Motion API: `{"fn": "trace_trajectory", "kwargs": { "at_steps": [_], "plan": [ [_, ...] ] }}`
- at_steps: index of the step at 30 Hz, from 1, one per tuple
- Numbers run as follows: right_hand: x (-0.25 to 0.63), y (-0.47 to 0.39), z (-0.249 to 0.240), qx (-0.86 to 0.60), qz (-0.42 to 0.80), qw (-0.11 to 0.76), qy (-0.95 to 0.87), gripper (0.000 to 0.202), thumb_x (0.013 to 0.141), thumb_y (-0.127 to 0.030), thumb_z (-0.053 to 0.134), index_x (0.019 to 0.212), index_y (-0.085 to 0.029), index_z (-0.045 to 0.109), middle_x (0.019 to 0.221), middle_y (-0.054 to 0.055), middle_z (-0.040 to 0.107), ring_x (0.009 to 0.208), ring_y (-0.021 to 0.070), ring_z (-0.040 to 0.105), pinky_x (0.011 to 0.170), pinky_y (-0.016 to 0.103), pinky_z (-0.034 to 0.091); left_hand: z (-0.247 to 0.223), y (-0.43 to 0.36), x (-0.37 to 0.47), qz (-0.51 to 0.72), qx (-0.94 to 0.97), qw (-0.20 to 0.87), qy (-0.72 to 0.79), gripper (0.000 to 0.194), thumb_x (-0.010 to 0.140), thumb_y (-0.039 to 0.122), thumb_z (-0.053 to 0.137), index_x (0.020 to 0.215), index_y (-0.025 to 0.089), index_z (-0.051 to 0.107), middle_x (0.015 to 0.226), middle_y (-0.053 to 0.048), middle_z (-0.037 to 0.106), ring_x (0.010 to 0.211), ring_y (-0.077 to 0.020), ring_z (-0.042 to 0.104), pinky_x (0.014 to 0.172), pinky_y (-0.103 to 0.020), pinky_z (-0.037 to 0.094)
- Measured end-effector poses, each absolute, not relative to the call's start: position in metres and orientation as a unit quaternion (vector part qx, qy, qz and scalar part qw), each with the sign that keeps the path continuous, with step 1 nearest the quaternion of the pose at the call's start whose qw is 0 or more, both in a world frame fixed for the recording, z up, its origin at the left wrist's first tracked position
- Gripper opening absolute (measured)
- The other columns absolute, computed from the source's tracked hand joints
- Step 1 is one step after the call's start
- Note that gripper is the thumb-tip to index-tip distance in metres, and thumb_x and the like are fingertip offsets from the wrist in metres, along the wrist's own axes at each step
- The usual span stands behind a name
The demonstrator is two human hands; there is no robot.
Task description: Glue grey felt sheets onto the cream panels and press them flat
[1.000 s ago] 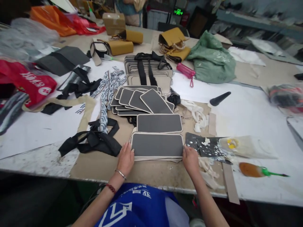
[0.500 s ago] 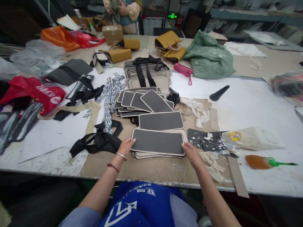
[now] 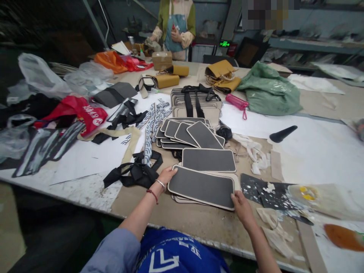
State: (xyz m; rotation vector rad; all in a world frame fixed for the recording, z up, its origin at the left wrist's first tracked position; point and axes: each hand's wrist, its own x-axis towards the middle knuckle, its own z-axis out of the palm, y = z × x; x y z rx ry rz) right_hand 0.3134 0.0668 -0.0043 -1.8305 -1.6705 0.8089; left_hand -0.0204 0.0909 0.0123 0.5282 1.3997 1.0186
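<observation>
Between my two hands is a dark grey rectangular panel (image 3: 201, 187) with rounded corners and a pale border, tilted with its right end nearer me. My left hand (image 3: 165, 177) pinches its left end, and my right hand (image 3: 241, 203) grips the right end. Beneath it, partly hidden, lie more pale-edged panels (image 3: 187, 200). Just behind rests another grey panel (image 3: 209, 160). Farther back is a fanned pile of similar panels (image 3: 186, 133), then a stack of panels (image 3: 196, 106) with black straps on it.
Black fabric strips (image 3: 133, 170) lie left of my left hand. On the right are a glue-spattered dark board (image 3: 256, 189), a plastic bag (image 3: 321, 197) and an orange bottle (image 3: 341, 236). Mustard bags (image 3: 220, 72) and a green sack (image 3: 270, 89) sit farther back; a person (image 3: 176, 32) stands beyond.
The held panel has turned, its right end dropping toward me while both hands keep hold. My view has shifted left and up, so the scene sits lower and farther right.
</observation>
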Motion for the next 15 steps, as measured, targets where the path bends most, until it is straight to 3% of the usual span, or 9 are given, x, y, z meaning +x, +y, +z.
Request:
{"fn": "trace_trajectory", "kwargs": {
  "at_steps": [6, 15],
  "plan": [
    [0.31, 0.065, -0.009, -0.691, 0.273, 0.26, -0.616, 0.031, 0.067, -0.053, 0.037, 0.069, -0.023, 0.045, 0.063, 0.003, 0.053, 0.06, 0.0199, 0.051, 0.061, 0.032, 0.042, -0.001, 0.092, -0.019, 0.429, 0.282, 0.535, 0.671, 0.013, 0.07, 0.027, 0.054, 0.067, 0.014, 0.056, 0.055, 0.001, 0.057, 0.053, -0.0128, 0.053, 0.051, -0.023, 0.04],
    [0.306, 0.065, -0.006, -0.7, 0.268, 0.254, -0.611, 0.03, 0.066, -0.053, 0.036, 0.066, -0.024, 0.042, 0.062, 0.003, 0.052, 0.061, 0.02, 0.051, 0.062, 0.032, 0.042, 0.006, 0.088, -0.017, 0.393, 0.361, 0.438, 0.724, 0.018, 0.073, 0.026, 0.046, 0.058, 0.018, 0.052, 0.055, 0.002, 0.052, 0.061, -0.0141, 0.049, 0.059, -0.022, 0.035]
  ]
}}
